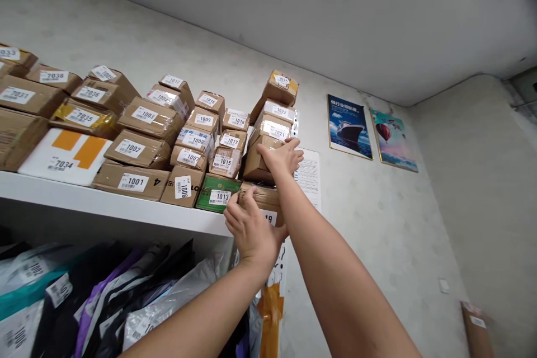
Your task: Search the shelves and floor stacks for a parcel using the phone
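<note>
At the right end of a white shelf point(126, 206), my left hand point(254, 232) grips a cardboard box point(268, 199) whose label ends in 19. Its fingers bend over the upper left front and the thumb reaches the right side. Higher up, my right hand point(285, 158) clasps another cardboard box point(257, 162) resting above it, thumb on the front and fingers toward the right edge. On this box sit parcels labelled 1021 point(276, 130) and 1022 point(279, 110), with a tilted yellow-taped box point(281, 88) on top. My hands partly hide the two held boxes.
Left of the hands stand stacks of numbered boxes, among them a green box point(205, 193) labelled 1013 and a white-orange parcel point(62, 156). Bagged parcels point(104, 291) fill the shelf below. Two posters point(349, 127) hang on the wall; a carton point(477, 330) leans at lower right.
</note>
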Action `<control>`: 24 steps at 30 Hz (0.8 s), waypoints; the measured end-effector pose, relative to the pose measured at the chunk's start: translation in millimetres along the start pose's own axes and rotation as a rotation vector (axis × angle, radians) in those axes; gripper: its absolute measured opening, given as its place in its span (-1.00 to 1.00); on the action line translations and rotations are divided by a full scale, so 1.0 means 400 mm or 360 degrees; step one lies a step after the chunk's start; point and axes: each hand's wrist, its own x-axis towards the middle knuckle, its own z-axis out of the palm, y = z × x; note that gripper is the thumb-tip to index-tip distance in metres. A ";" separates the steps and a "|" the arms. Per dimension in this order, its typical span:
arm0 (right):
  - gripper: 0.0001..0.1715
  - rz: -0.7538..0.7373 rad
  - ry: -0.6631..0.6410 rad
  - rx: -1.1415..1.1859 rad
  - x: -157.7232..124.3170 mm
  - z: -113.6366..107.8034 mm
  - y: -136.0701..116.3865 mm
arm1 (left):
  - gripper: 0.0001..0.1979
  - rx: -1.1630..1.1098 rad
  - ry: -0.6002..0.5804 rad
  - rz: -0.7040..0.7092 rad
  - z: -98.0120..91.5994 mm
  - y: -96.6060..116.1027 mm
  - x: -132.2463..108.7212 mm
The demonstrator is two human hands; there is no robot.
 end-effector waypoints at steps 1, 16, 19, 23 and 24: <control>-0.14 0.0005 -0.0001 -0.0001 0.001 -0.001 0.000 | -0.17 -0.0004 0.0002 0.0011 -0.003 -0.001 -0.003; -0.17 -0.0005 -0.0006 -0.0025 -0.005 -0.019 -0.001 | -0.09 -0.0244 0.0115 0.0239 -0.076 -0.076 -0.077; -0.19 -0.0022 0.0008 -0.0022 -0.019 -0.014 0.006 | -0.09 -0.0244 0.0124 0.0312 -0.136 -0.106 -0.119; -0.19 -0.0015 0.0078 -0.0025 -0.040 0.009 0.016 | -0.18 -0.0270 0.0021 0.0125 -0.248 -0.174 -0.177; -0.18 -0.0012 0.0104 -0.0030 -0.044 0.016 0.019 | -0.20 -0.0297 -0.0056 0.0043 -0.277 -0.198 -0.193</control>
